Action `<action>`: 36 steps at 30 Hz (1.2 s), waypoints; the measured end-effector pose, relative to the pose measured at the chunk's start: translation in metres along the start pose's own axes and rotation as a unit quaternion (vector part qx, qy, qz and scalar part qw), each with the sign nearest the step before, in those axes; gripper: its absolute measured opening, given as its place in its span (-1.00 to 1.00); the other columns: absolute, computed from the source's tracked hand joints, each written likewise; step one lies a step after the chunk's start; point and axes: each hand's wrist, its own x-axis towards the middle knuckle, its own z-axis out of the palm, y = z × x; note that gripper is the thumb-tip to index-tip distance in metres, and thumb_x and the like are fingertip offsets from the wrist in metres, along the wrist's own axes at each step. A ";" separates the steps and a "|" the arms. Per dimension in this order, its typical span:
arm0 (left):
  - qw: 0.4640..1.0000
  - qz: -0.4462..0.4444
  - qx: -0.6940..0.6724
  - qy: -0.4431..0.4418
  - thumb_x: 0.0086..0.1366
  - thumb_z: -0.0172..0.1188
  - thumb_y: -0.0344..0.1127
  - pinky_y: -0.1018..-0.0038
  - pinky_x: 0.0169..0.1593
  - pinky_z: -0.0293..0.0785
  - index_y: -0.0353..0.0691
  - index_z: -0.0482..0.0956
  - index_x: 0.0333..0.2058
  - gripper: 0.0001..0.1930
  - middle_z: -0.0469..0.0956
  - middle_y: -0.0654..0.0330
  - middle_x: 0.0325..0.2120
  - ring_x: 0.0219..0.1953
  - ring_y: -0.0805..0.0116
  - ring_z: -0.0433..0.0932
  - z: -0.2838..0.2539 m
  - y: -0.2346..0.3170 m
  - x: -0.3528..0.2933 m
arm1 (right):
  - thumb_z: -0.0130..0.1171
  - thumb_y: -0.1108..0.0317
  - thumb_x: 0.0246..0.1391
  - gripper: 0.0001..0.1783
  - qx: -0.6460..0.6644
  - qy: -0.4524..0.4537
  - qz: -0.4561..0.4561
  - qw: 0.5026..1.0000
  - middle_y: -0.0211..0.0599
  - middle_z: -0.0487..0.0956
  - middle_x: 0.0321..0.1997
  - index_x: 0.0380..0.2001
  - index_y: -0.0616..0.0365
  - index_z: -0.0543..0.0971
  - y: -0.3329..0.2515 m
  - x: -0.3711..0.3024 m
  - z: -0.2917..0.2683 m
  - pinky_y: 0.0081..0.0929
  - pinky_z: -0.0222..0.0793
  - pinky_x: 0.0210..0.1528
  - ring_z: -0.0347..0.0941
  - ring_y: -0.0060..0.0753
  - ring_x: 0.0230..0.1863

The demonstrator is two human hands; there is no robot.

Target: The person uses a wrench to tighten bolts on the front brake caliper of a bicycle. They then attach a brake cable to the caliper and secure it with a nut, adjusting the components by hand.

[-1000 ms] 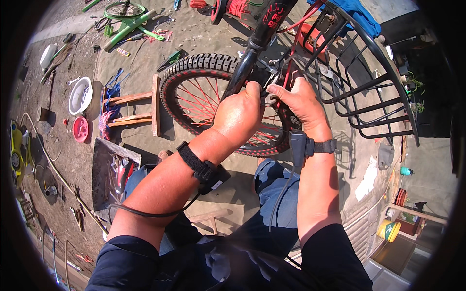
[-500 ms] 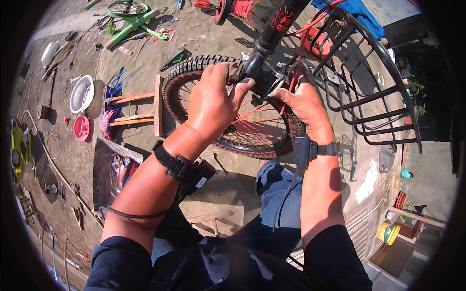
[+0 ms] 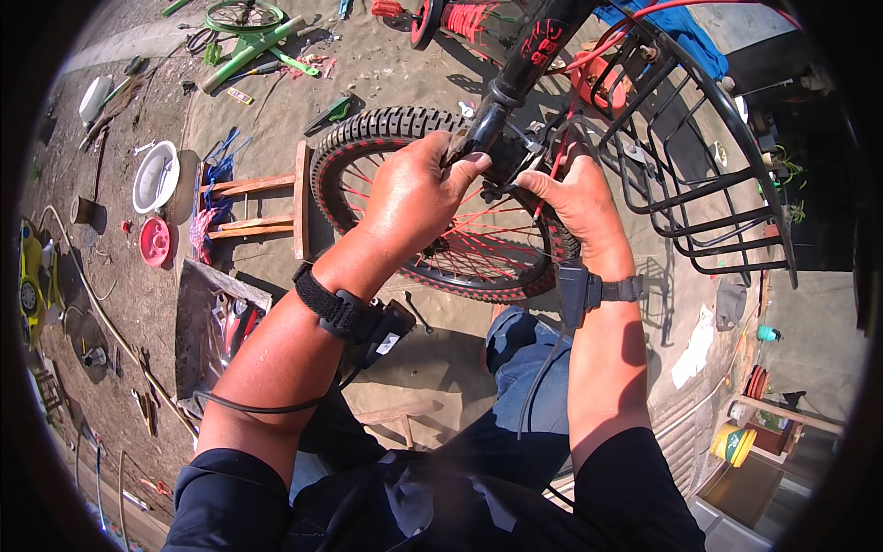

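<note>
Spanner (image 3: 417, 313) on ground, near side of bike wheel (image 3: 469, 244). Wheel mid-scene, beyond the knees, long axis far-left to near-right. Right hand (image 3: 589, 202) part-curled at brake area, thumb off fingers; fingertips hidden, can't tell if it grips. Left hand (image 3: 409, 193) half-curled by the fork (image 3: 504, 92), thumb at its leg; contents hidden. Probably there to steady it. Fork slants near-left to far-right; red cable (image 3: 559, 158) just right.

The fork (image 3: 488, 122) looks glossy metal, the tyre (image 3: 388, 120) rough matt rubber.
</note>
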 end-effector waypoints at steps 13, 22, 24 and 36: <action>0.999 0.014 -0.029 0.006 0.29 0.33 -0.07 0.10 -0.35 0.45 -0.32 0.58 -0.31 -0.64 0.55 -0.11 -0.56 -0.44 -0.14 0.58 0.002 0.005 0.001 | 0.66 -0.02 -0.33 -0.42 -0.134 -0.036 0.005 0.990 -0.47 0.41 -0.71 -0.67 0.26 0.57 0.022 0.012 -0.009 -0.34 0.28 -0.53 0.25 -0.66 -0.60; 1.000 0.003 -0.019 -0.006 0.29 0.32 -0.08 0.08 -0.32 0.45 -0.34 0.54 -0.34 -0.63 0.56 -0.12 -0.53 -0.41 -0.17 0.59 0.002 0.005 0.002 | 0.64 0.35 -0.30 -0.39 -0.121 0.006 -0.077 0.990 -0.43 0.66 -0.26 -0.11 0.23 0.60 0.000 0.009 0.001 -0.48 0.50 -0.14 0.53 -0.55 -0.27; 1.000 0.006 -0.019 -0.005 0.29 0.32 -0.08 0.07 -0.32 0.45 -0.35 0.54 -0.34 -0.63 0.56 -0.12 -0.51 -0.40 -0.18 0.59 0.002 0.006 0.002 | 0.66 0.30 -0.35 -0.25 -0.106 0.021 -0.087 0.990 -0.37 0.66 -0.22 -0.02 0.25 0.55 0.003 0.010 0.002 -0.44 0.50 -0.11 0.53 -0.50 -0.25; 0.999 0.030 -0.012 0.003 0.28 0.33 -0.08 0.07 -0.32 0.44 -0.35 0.53 -0.36 -0.62 0.55 -0.13 -0.49 -0.39 -0.18 0.58 0.001 0.006 0.001 | 0.51 0.17 0.00 -0.49 0.073 0.070 -0.055 0.993 -0.43 0.60 -0.22 -0.06 0.20 0.56 -0.005 0.010 0.003 -0.42 0.43 -0.14 0.45 -0.54 -0.28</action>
